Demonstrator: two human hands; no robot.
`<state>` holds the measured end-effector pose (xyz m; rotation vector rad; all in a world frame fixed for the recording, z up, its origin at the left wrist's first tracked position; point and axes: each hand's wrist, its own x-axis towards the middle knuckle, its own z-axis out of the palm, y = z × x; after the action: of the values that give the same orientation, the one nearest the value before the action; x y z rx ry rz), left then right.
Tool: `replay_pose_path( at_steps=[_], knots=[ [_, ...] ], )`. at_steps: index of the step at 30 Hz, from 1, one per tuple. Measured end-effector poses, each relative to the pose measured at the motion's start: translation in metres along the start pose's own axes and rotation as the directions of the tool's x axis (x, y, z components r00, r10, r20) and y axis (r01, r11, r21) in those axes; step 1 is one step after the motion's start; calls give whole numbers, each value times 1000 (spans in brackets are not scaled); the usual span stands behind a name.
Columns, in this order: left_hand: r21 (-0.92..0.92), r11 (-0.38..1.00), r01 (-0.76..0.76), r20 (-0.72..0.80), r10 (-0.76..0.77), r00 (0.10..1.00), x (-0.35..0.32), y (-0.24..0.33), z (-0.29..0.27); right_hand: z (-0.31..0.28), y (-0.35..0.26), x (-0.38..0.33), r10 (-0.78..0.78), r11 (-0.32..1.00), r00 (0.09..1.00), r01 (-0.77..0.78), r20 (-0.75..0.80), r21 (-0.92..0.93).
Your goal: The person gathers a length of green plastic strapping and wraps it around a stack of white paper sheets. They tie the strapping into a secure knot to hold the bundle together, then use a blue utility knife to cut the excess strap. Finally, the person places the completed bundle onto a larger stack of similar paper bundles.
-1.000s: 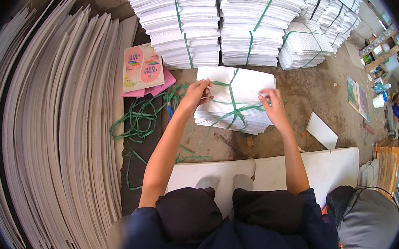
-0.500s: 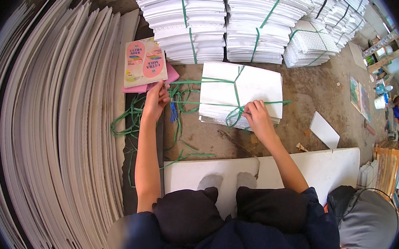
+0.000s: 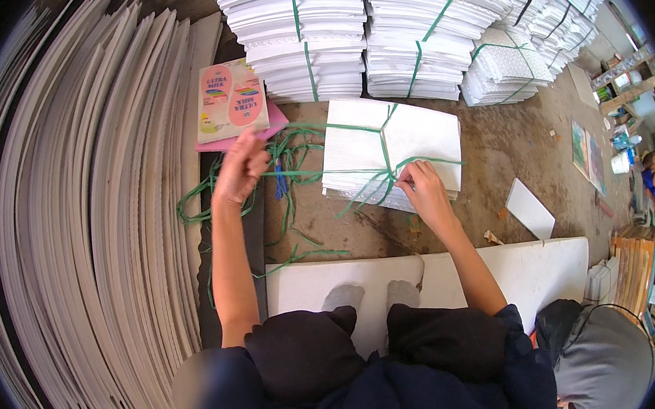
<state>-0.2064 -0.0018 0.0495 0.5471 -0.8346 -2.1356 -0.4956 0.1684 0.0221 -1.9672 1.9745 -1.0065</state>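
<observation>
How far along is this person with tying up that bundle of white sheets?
Green strap already crosses the white bundle both ways. In hand: the right hand presses on the crossing at the near edge while the left hand pulls a strand out sideways. No finished knot shows, and loose strap trails on the floor. Tied stacks stand behind.

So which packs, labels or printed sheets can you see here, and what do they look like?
Printed carton sheet: flat rectangle above the left hand, cream with pink ovals, lying on a pink sheet.
White bundle: centre, under the right hand, tied with green strap.
Colourful printed sheets: on the floor, right.
</observation>
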Motion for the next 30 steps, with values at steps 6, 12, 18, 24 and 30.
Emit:
replay_pose_path(
  at_steps=[6, 12, 18, 24, 30],
  knots=[
    [556, 831, 23, -404, 246, 881, -10, 3, -47, 1, 1, 2, -1, 1000, 1000, 1, 23, 12],
    [-34, 946, -322, -250, 304, 919, -8, -4, 14, -2, 8, -1, 26, 999, 997, -24, 79, -22],
    [795, 602, -79, -197, 379, 904, -24, 57, -45, -2, 8, 0, 25, 1000, 997, -24, 79, -14],
    [850, -184, 494, -327, 550, 768, -45, 45, -135, 3, 5, 6, -10, 1000, 995, 9, 97, 4],
    [918, -323, -229, 374, 517, 770, 37, -57, 16, -8, 10, 2, 73, 997, 984, -74, 161, 4]
  ],
)
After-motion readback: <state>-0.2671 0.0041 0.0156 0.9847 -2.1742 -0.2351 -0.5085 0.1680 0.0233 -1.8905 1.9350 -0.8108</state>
